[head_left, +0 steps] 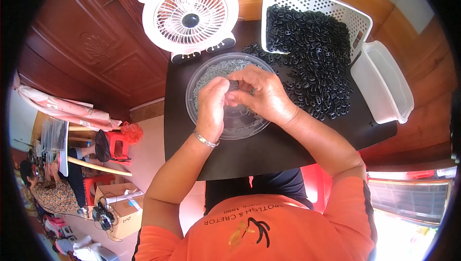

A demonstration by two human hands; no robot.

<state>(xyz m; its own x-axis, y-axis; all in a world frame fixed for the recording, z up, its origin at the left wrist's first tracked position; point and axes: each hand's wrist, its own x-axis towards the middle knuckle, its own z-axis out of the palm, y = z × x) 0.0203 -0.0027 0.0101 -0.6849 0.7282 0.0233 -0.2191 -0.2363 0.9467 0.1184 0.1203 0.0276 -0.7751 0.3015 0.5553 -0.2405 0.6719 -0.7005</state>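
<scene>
Over a round clear plastic tub (225, 138), my left hand (212, 105) and my right hand (266, 96) meet with fingertips close together. Between them shows a small dark piece (233, 83), which looks like one of the black two-holed plastic pieces (317, 93) heaped on the table to the right. Both hands are closed in a pinch around it; its details are mostly hidden by the fingers. Many thin grey metal pins (211, 72) lie in the tub, spread along its far and left sides.
A white perforated basket (360, 20) lies tipped at the back right, spilling black pieces. Beside it stands a white bin (379, 85). A white animal-shaped fan (192, 18) is at the back left of the black table (192, 160). Far left, a person (53, 191) sits near a cardboard box (126, 215).
</scene>
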